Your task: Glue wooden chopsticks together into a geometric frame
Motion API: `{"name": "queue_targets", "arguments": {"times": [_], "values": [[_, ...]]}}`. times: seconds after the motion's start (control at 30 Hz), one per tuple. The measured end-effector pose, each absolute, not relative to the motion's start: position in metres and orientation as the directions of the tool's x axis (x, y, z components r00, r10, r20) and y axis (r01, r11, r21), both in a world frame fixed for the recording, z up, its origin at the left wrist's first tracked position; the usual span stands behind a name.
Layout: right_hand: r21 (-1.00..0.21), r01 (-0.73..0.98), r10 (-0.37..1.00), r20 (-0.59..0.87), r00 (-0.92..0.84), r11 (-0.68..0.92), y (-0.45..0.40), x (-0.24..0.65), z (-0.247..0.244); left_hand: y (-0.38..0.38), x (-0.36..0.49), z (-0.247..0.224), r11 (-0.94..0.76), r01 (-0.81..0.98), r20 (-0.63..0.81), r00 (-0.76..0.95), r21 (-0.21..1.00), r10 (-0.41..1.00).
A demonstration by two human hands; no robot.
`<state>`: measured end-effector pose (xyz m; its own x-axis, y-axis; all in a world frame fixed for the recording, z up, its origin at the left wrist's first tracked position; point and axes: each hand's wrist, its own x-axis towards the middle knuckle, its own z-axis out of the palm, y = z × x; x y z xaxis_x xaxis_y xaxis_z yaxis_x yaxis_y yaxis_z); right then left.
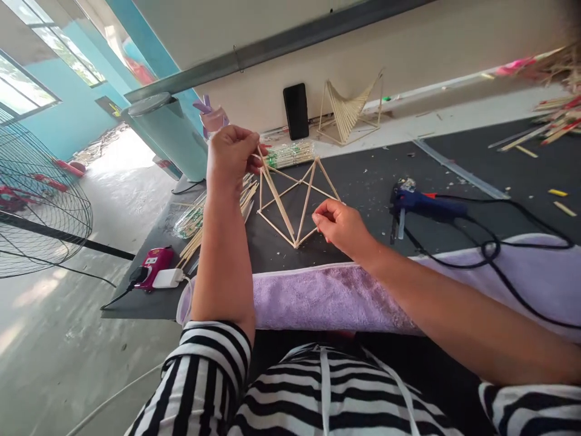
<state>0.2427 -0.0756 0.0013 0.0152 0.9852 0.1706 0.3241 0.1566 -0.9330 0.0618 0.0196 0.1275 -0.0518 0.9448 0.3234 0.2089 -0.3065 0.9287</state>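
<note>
My left hand (233,151) is raised at the upper left corner of a frame of thin wooden sticks (305,209). Its fingers pinch the top of a wooden stick (278,197), which slants down toward the frame's near corner. The frame stands on the dark tabletop, with peaks at its left and far sides. By its right side is my right hand (342,227), thumb and fingertips pressed together near a lower bar. Whatever is between those fingertips is too small to make out.
To the right lies a blue glue gun (426,204) with a looped black cord. A finished-looking stick model (347,112) and a black phone (296,112) stand at the back. Loose sticks (195,242) and a pink power adapter (157,266) lie left. A purple towel (308,297) lines the front edge.
</note>
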Motion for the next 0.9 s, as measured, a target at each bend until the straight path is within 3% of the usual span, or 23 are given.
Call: {"name": "queue_targets", "arguments": {"times": [0.37, 0.7, 0.9], "values": [[-0.829, 0.531, 0.984, 0.158, -0.079, 0.176, -0.081, 0.236, -0.001, 0.029, 0.046, 0.123, -0.215, 0.118, 0.224, -0.073, 0.969, 0.972], [-0.879, 0.474, 0.997, -0.075, -0.036, -0.049, -0.074, 0.239, 0.004, 0.025, 0.056, 0.121, -0.158, 0.137, 0.172, -0.098, 0.978, 0.980], [-0.938, 0.228, 0.924, -0.310, -0.223, -0.260, -0.076, 0.233, 0.003, 0.019, 0.062, 0.120, -0.186, 0.117, 0.192, -0.044, 0.976, 0.980]]}}
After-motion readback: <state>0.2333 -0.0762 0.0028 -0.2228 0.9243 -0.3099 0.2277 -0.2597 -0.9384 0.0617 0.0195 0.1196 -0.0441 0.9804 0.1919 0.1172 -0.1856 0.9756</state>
